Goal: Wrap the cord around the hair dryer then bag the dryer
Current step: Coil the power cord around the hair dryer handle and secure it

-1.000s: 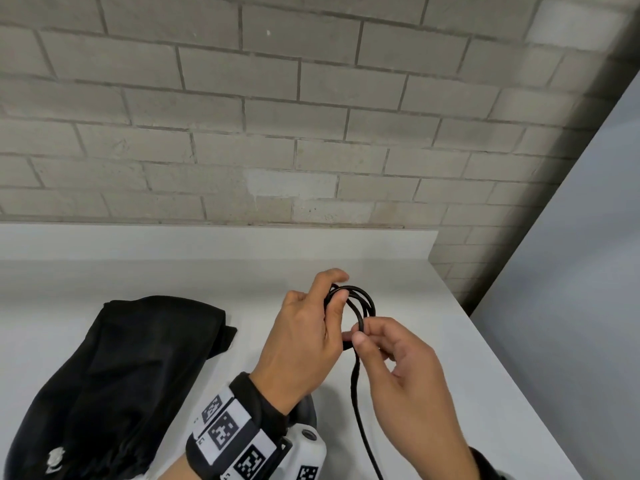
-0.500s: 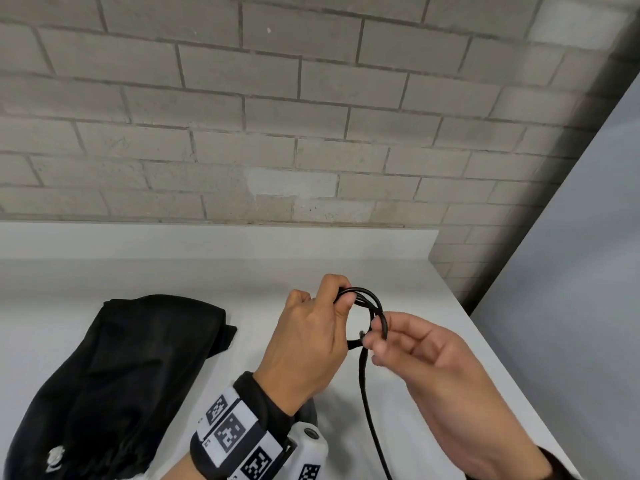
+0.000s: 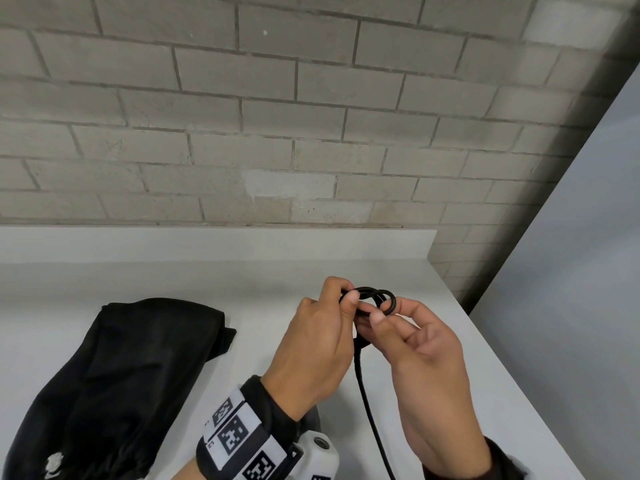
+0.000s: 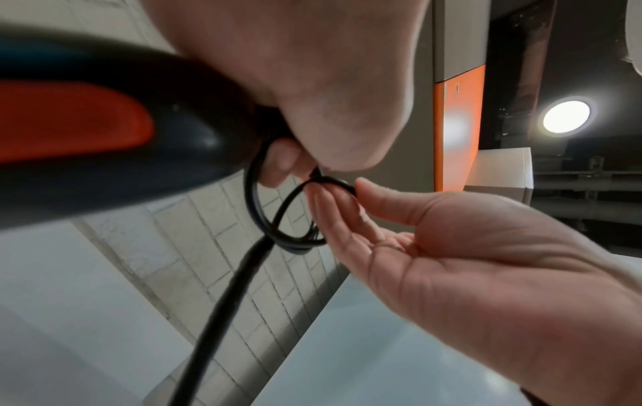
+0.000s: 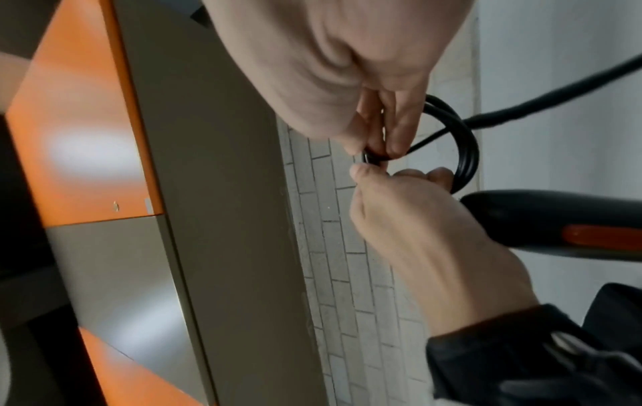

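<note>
Cord (image 3: 367, 295) coiled in small loops — pinched by left hand (image 3: 313, 344) and right hand (image 3: 420, 368), above table (image 3: 450, 341), right of bag (image 3: 114, 382).

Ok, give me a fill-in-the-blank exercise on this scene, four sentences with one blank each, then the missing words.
1. Both hands hold loops of the black ____ above the white table.
2. The black bag lies on the table to the ____ of the left hand.
3. The hair dryer is black with an ____ panel.
4. The wall behind the table is built of ____.

Missing words: cord; left; orange; bricks. The right hand pinches the loops.
</note>
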Action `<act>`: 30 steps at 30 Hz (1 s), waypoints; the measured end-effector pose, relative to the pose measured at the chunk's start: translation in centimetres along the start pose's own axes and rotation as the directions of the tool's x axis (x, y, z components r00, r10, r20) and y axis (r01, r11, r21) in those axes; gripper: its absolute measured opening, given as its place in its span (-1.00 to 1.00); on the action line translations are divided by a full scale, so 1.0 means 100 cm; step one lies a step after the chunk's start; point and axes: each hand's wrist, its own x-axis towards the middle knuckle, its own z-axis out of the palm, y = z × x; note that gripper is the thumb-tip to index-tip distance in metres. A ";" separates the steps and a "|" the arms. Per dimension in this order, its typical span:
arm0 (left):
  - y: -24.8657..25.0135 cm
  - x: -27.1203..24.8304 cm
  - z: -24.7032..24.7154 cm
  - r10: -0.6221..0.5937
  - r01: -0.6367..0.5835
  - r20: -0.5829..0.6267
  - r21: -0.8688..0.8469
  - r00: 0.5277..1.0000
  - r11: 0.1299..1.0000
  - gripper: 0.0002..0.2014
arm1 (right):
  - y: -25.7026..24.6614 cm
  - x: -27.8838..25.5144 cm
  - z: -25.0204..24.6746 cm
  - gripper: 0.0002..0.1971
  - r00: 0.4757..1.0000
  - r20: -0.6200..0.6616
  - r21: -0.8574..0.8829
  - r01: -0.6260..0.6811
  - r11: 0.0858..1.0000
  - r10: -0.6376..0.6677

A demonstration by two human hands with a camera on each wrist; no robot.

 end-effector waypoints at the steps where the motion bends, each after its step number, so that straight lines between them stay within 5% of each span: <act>1: 0.002 0.000 -0.001 -0.010 0.010 0.001 -0.031 1.000 0.999 -0.61 | 0.000 0.000 0.001 -0.90 1.000 -0.018 0.014 0.008 1.000 -0.007; 9: 0.005 0.001 -0.006 -0.103 0.106 0.025 -0.170 0.994 0.980 -0.74 | -0.004 0.002 0.003 -0.86 0.996 -0.081 0.116 -0.026 0.993 0.036; 23: 0.008 0.008 -0.005 -0.207 0.236 0.148 -0.216 0.967 0.948 -0.69 | -0.053 0.039 -0.001 -0.78 0.925 0.243 0.245 -0.348 0.905 0.290; 26: 0.008 0.010 -0.006 -0.215 0.234 0.105 -0.238 0.971 0.943 -0.67 | -0.057 0.043 0.005 -0.61 0.926 0.309 0.128 -0.268 0.955 0.219; 30: 0.000 0.011 -0.007 -0.229 0.236 0.056 -0.244 0.972 0.941 -0.70 | -0.038 0.041 0.011 -0.70 0.961 0.270 -0.049 -0.055 0.997 0.066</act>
